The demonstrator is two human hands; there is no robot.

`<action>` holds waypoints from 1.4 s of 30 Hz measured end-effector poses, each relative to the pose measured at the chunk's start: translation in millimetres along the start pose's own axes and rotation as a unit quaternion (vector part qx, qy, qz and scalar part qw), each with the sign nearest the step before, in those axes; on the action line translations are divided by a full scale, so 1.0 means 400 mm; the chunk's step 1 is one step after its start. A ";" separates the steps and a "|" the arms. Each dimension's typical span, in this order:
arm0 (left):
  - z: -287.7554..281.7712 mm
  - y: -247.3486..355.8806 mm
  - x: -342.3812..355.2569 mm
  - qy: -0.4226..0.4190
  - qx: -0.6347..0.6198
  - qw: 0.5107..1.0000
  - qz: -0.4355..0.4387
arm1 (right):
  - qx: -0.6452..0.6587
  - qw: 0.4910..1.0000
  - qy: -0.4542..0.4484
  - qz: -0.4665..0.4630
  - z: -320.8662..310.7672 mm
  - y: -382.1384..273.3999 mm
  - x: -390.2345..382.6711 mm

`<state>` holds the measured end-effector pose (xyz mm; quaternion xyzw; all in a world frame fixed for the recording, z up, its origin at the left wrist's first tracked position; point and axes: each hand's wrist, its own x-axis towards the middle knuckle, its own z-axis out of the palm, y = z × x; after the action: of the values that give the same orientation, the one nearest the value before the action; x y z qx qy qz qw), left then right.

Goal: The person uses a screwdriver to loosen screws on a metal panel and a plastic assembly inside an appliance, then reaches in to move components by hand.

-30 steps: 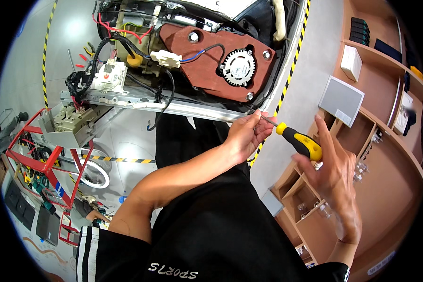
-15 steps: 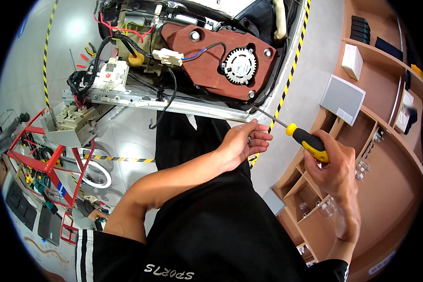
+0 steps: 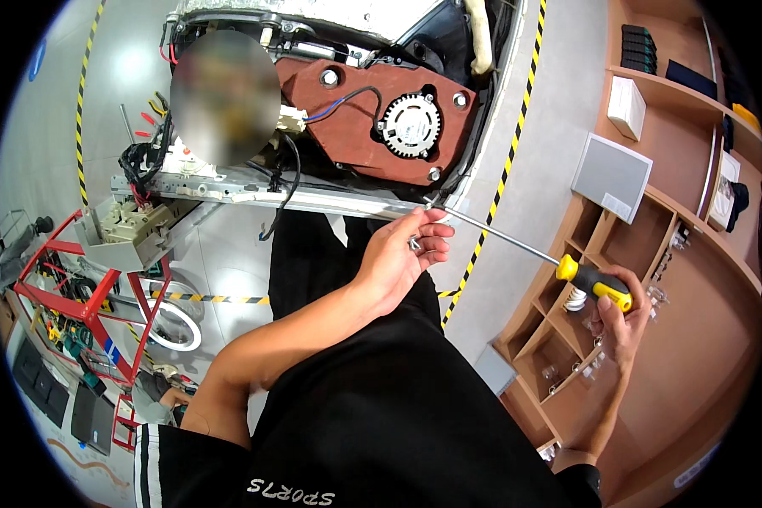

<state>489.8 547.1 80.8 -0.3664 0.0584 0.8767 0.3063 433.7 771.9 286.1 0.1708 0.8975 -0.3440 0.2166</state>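
Head view: I see a screwdriver (image 3: 567, 267) slanting from the right hand (image 3: 623, 315) toward the metal frame (image 3: 330, 201).
Right grip: closed round the handle.
Left hand (image 3: 394, 262): half-curled beside the frame's corner, small shiny metal piece (image 3: 414, 244) against its fingers; I cannot tell whether its fingertips pinch anything.

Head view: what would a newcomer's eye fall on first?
Probably the reddish-brown block with its round white disc, at top centre. Next, the yellow-and-black screwdriver right of centre, held in the right hand. Then the red cart on the left.
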 end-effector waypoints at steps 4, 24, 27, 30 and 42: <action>0.030 0.026 -0.030 -0.071 -0.029 0.994 0.075 | 0.221 0.975 -0.012 0.017 0.005 0.097 -0.019; 0.186 0.050 -0.202 -0.231 0.250 0.905 0.254 | 0.489 0.862 -0.128 -0.015 0.157 0.330 -0.038; 0.189 0.050 -0.202 -0.242 0.271 0.891 0.271 | 0.486 0.864 -0.132 -0.025 0.161 0.326 -0.037; 0.195 0.052 -0.204 -0.242 0.295 0.881 0.281 | 0.482 0.867 -0.123 -0.028 0.169 0.325 -0.036; 0.203 0.075 -0.170 -0.159 0.091 0.976 0.121 | 0.320 0.941 -0.107 -0.031 0.167 0.347 -0.034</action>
<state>460.2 515.7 182.3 -0.1833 0.1323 0.9453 0.2353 526.7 821.5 172.7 0.1655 0.7164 -0.6359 0.2346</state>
